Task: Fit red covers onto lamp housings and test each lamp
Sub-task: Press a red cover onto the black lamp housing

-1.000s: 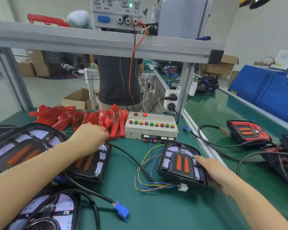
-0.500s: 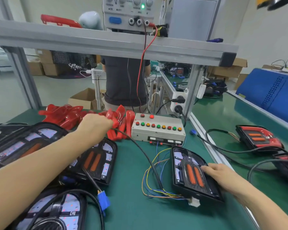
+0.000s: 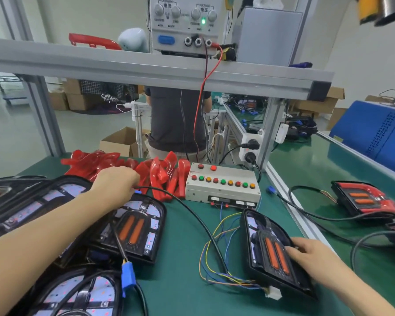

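Observation:
A pile of red covers (image 3: 164, 179) lies at the back of the green mat. My left hand (image 3: 114, 185) is at the pile's near edge, fingers curled down. A black cable (image 3: 192, 213) arcs out from under it toward the right housing, and its blue connector (image 3: 128, 277) dangles below my forearm. My right hand (image 3: 312, 254) grips the right edge of an uncovered black lamp housing (image 3: 260, 242) with two orange strips, coloured wires trailing from its near end. Another uncovered housing (image 3: 135, 226) lies under my left forearm.
A white button box (image 3: 221, 188) sits behind the housings. More uncovered housings (image 3: 21, 206) crowd the left. A lamp with its red cover fitted (image 3: 363, 199) lies at the right among black cables. A power supply (image 3: 183, 23) stands on the overhead shelf, and a person (image 3: 178, 119) stands behind the bench.
My left hand rose from the middle housing toward the red covers, lifting the black cable so its blue connector hangs. My right hand turned the right housing and drew it nearer.

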{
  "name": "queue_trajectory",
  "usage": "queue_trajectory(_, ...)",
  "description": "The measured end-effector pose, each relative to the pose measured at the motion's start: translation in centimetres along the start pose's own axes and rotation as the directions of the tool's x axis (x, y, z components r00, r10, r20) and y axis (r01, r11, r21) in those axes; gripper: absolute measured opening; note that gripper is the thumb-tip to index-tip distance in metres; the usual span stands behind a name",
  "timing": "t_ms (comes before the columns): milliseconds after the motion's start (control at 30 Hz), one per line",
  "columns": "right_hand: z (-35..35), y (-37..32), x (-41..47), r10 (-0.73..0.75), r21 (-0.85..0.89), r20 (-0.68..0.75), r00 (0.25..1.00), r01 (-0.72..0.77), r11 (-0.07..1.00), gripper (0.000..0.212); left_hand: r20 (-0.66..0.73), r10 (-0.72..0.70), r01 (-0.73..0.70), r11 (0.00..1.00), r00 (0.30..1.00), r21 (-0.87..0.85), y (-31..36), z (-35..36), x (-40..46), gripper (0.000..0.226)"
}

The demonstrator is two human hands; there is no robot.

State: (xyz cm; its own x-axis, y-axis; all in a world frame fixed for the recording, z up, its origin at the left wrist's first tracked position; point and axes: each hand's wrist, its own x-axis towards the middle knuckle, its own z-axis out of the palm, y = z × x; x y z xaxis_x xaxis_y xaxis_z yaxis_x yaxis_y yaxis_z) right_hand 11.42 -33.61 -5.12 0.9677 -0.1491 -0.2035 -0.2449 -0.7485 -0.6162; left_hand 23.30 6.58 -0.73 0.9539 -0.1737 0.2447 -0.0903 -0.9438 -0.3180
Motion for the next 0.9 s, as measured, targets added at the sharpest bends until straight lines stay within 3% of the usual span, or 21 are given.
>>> queue_trajectory(167, -0.1, -0.2, -0.2, 0.009, 0.009, 0.033, 0.999, -0.009, 1.0, 0.014, -0.05, -0.11, 0.087, 0.938, 0.993, -0.336, 0.4, -0.1, 1.5, 0.027)
queue_trajectory(233, -0.1, -0.3, 0.0, 0.007, 0.009, -0.03, 1.0, -0.007, 1.0, 0.025, -0.037, -0.19, 0.154, 0.881, 0.981, -0.448, 1.1, -0.3, 3.6, 0.026)
queue_trajectory(367, 0.3, -0.3, 0.1, -0.047, -0.112, -0.102, 0.994, 0.036, 0.993, 0.028, 0.187, -0.365, 0.385, 0.602, 0.912, -0.699, 2.3, 0.7, 8.1, 0.022)
queue_trajectory(500, 0.3, -0.5, 0.0, -0.057, -0.176, -0.105, 0.993, 0.038, 0.984, 0.035, 0.272, -0.387, 0.452, 0.52, 0.881, -0.725, 2.8, 3.0, 10.7, 0.039)
queue_trajectory(600, -0.1, -0.2, 0.2, -0.056, -0.196, -0.082, 0.995, 0.039, 0.98, 0.034, 0.307, -0.335, 0.452, 0.59, 0.891, -0.669, 2.9, 3.8, 12.0, 0.063)
queue_trajectory(667, -0.4, -0.3, 0.3, -0.043, -0.194, -0.081, 0.996, 0.027, 0.981, 0.029, 0.339, -0.329, 0.472, 0.646, 0.881, -0.6, 2.9, 4.3, 12.4, 0.062)
queue_trajectory(733, -0.6, -0.2, 0.3, -0.047, -0.198, -0.099, 0.994, 0.027, 0.98, 0.027, 0.335, -0.356, 0.489, 0.638, 0.872, -0.594, 2.9, 4.8, 12.7, 0.053)
queue_trajectory(900, -0.9, -0.7, 0.0, -0.088, -0.256, -0.191, 0.978, 0.037, 0.966, 0.041, 0.332, -0.42, 0.507, 0.425, 0.844, -0.75, 1.4, 3.2, 12.7, 0.051)
